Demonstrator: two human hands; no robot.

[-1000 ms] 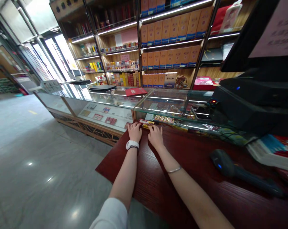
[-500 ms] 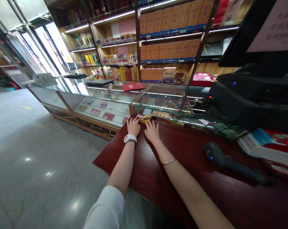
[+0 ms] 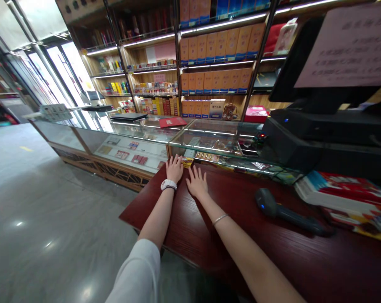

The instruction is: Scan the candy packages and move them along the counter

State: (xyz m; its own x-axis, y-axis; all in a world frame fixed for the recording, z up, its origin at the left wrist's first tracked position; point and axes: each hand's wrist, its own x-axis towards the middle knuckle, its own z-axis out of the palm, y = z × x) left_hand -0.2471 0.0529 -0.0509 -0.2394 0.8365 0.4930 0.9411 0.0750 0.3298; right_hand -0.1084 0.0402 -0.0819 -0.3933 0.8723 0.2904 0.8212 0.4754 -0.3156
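Here both hands lie flat, fingers spread, holding nothing; the small yellow-red pack (image 3: pixel 187 161) lies just beyond the left hand (image 3: pixel 174 169), nearer than the right hand (image 3: pixel 197 184).

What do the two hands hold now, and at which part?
Nothing: left hand and right hand lie flat, fingers spread, on the red counter.

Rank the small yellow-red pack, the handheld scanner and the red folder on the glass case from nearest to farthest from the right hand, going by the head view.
From the right hand:
1. Yellow-red pack, just ahead at the counter's far edge, by the left hand.
2. Handheld scanner, off to the right on the dark wood counter.
3. Red folder, farthest, back on the glass case.
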